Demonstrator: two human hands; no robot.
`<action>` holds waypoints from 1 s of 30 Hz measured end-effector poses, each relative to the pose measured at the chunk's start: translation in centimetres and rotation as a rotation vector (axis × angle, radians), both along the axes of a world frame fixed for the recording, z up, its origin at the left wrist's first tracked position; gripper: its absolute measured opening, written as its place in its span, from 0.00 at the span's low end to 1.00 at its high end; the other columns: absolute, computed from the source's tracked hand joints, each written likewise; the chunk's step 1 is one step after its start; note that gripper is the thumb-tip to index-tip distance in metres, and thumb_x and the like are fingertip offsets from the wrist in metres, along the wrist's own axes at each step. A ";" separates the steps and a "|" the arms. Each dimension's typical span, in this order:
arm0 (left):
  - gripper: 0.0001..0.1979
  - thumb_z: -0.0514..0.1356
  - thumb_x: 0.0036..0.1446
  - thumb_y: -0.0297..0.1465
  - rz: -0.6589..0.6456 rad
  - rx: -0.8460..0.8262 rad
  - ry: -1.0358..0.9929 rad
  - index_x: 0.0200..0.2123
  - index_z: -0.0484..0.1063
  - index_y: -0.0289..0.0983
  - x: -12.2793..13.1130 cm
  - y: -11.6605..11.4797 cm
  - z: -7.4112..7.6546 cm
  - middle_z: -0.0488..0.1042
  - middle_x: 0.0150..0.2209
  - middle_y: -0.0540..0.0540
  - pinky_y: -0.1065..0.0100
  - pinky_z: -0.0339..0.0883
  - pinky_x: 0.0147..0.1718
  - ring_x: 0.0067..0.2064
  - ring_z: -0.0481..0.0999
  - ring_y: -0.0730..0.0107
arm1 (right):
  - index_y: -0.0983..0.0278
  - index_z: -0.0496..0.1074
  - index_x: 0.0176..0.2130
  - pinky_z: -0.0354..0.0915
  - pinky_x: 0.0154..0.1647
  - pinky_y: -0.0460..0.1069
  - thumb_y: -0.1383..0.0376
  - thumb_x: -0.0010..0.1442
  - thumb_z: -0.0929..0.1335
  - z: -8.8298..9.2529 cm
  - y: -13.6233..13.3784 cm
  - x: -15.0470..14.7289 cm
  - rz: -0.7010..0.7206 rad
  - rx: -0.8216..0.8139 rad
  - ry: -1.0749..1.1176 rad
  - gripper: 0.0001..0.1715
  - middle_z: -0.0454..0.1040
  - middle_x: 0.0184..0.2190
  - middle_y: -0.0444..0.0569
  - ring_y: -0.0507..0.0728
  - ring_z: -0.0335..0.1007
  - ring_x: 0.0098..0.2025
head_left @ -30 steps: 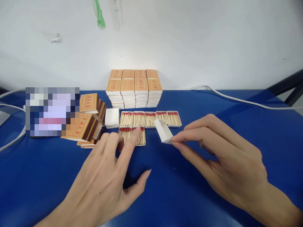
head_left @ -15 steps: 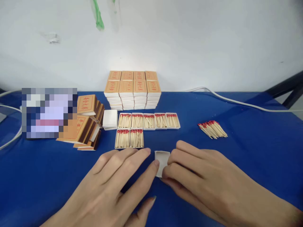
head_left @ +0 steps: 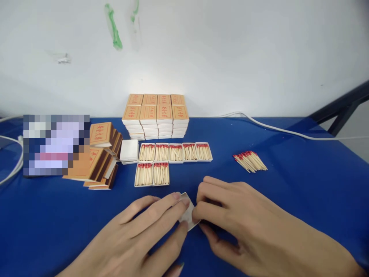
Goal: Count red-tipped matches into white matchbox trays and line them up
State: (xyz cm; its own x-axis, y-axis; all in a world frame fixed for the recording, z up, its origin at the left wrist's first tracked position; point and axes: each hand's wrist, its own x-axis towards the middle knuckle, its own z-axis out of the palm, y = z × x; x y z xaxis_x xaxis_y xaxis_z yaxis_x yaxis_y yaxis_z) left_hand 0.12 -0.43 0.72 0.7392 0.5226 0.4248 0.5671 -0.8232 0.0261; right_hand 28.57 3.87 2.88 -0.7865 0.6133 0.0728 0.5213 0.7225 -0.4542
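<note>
A small white matchbox tray point(head_left: 189, 217) lies tilted between my two hands at the front middle of the table. My left hand point(head_left: 147, 231) reaches over its left side, with fingertips lying on the tray and along its edge. My right hand point(head_left: 230, 215) pinches the tray's right edge with curled fingers. Parts of the tray are hidden under the fingers. Just beyond stand two rows of matchbox trays filled with red-tipped matches point(head_left: 161, 174). Off to the right lies a loose heap of red-tipped matches point(head_left: 250, 161).
Stacked orange-topped matchboxes point(head_left: 155, 111) stand against the wall. To the left are orange matchbox sleeves point(head_left: 100, 132), white stacked trays point(head_left: 129, 150) and a blurred-out device point(head_left: 57, 144). A white cable point(head_left: 268, 125) runs along the blue table's back edge.
The small tray has turned and shifted slightly toward me. My left fingers have come over it, while my right hand keeps its pinch. The camera view has shifted a little.
</note>
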 end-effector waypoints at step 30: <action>0.20 0.52 0.88 0.29 0.021 -0.051 -0.085 0.58 0.85 0.42 -0.8 -0.7 -0.7 0.86 0.65 0.51 0.66 0.65 0.80 0.68 0.83 0.69 | 0.57 0.80 0.44 0.54 0.27 0.52 0.54 0.76 0.72 -0.7 1.8 2.6 -0.907 0.560 -0.198 0.11 0.81 0.34 0.47 0.61 0.72 0.29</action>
